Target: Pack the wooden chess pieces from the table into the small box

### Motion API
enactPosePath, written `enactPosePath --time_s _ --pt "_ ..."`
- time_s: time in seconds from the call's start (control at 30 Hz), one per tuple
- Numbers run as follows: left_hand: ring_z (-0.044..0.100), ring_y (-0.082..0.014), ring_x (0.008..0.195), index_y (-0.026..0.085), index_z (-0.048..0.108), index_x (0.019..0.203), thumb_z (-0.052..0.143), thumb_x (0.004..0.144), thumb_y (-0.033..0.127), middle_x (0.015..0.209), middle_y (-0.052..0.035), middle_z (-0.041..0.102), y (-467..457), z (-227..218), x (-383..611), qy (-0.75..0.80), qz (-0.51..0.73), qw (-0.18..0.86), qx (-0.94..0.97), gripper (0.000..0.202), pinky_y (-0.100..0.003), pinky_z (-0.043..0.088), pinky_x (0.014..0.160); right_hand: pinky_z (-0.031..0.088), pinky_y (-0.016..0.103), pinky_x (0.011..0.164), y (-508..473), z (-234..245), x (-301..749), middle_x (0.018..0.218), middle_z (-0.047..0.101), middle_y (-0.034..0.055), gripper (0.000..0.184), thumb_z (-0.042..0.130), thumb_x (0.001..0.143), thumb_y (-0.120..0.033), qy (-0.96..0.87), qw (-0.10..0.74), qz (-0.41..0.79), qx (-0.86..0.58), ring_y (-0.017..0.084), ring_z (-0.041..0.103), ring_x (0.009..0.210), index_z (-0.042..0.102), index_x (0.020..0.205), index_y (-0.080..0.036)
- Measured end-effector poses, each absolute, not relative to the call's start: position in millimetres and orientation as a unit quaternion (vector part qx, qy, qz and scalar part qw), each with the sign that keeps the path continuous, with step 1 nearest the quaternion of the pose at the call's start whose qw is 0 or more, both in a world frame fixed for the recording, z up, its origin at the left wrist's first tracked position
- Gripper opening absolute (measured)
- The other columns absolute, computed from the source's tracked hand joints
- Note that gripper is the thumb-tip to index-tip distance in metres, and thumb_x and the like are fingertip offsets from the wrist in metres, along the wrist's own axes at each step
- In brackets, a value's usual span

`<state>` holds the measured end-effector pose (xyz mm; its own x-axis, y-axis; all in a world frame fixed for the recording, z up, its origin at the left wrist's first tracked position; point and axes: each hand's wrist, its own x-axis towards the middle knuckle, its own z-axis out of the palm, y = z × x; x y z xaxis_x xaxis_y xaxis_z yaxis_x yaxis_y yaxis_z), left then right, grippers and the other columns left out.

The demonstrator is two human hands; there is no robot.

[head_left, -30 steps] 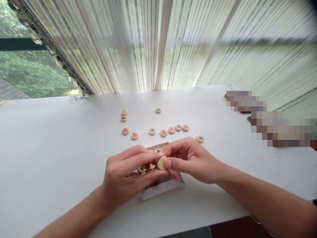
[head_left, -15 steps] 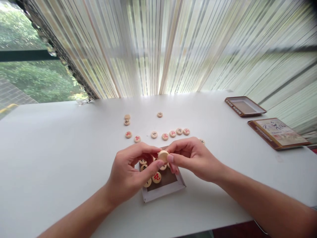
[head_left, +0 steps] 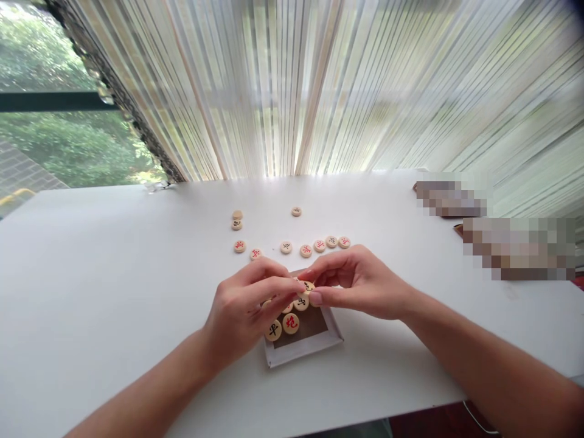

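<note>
Over a shallow tray (head_left: 303, 351) with a white rim and brown bottom, my two hands meet at a round wooden xiangqi piece (head_left: 309, 286) with a black character. My right hand (head_left: 360, 283) grips its right side, thumb below and forefinger behind. Closed fingers of my left hand (head_left: 249, 304) touch its left edge; the left thumb is partly hidden. Beneath them in the tray lie several more pieces, among them a red cannon piece (head_left: 291, 323), a black-marked piece (head_left: 273, 330) and a black horse piece (head_left: 301, 301). My left hand covers others.
Several red and black pieces (head_left: 306, 250) form a loose row on the white table (head_left: 114, 292) beyond the tray. Another black piece (head_left: 296, 212) lies farther back, and two pieces (head_left: 236, 224) sit at back left. Two pixelated brown items (head_left: 515, 249) are at right. A striped curtain (head_left: 274, 91) hangs behind.
The piece between my hands showed a blank face; now a black character shows on it. My left fingers have shifted over its edge, and more of the black-marked piece in the tray is uncovered.
</note>
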<state>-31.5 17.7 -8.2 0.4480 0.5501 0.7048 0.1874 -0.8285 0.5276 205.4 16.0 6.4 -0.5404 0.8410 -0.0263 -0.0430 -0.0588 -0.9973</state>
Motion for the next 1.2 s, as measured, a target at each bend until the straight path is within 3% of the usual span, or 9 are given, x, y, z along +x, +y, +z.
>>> enactPosePath --time_s 0.23,0.5,0.7,0.93,1.2 --pt "0.071 -0.0127 0.081 0.017 0.076 0.106 0.067 0.096 0.000 0.098 -0.0061 0.070 15.7 -10.0 -32.8 0.188 0.443 0.151 0.864 0.022 -0.021 0.060 0.070 0.059 0.031 0.066 14.0 8.9 210.6 0.085 0.079 0.0079 0.026 0.087 0.085 -0.032 -0.717 0.309 0.510 -0.361 0.018 0.069 0.072 0.082 0.102 -0.014" --pt "0.068 -0.0134 0.084 0.016 0.073 0.103 0.064 0.091 -0.004 0.095 -0.0045 0.072 21.2 -7.3 -32.9 0.274 0.472 0.155 0.823 0.025 -0.025 0.058 0.075 0.050 0.028 0.070 14.3 14.7 213.9 0.082 0.074 0.0007 0.011 0.080 0.085 -0.018 -0.831 0.270 0.332 -0.357 0.014 0.060 0.072 0.076 0.095 -0.017" --pt "0.065 -0.0111 0.076 0.015 0.073 0.102 0.063 0.092 -0.003 0.094 -0.0038 0.072 24.2 -10.1 -35.3 0.288 0.478 0.146 0.817 0.023 -0.024 0.056 0.072 0.046 0.024 0.069 5.7 16.2 210.2 0.084 0.070 -0.0006 0.011 0.078 0.084 -0.010 -0.861 0.211 0.319 -0.335 0.012 0.059 0.073 0.072 0.091 -0.016" --pt "0.064 -0.0102 0.074 0.014 0.073 0.101 0.064 0.091 -0.004 0.093 -0.0031 0.072 23.8 -10.5 -33.2 0.281 0.480 0.142 0.819 0.022 -0.023 0.055 0.071 0.048 0.025 0.081 1.2 15.6 205.3 0.097 0.070 0.0020 0.016 0.078 0.082 -0.005 -0.882 0.185 0.323 -0.289 0.015 0.061 0.089 0.070 0.090 -0.017" --pt "0.063 -0.0096 0.074 0.015 0.073 0.100 0.064 0.090 -0.005 0.094 -0.0026 0.071 23.2 -10.5 -33.6 0.279 0.479 0.154 0.818 0.024 -0.023 0.056 0.073 0.043 0.027 0.071 -0.7 14.1 203.3 0.083 0.067 0.0007 0.012 0.076 0.086 -0.007 -0.899 0.156 0.289 -0.290 0.015 0.056 0.076 0.070 0.082 -0.016"
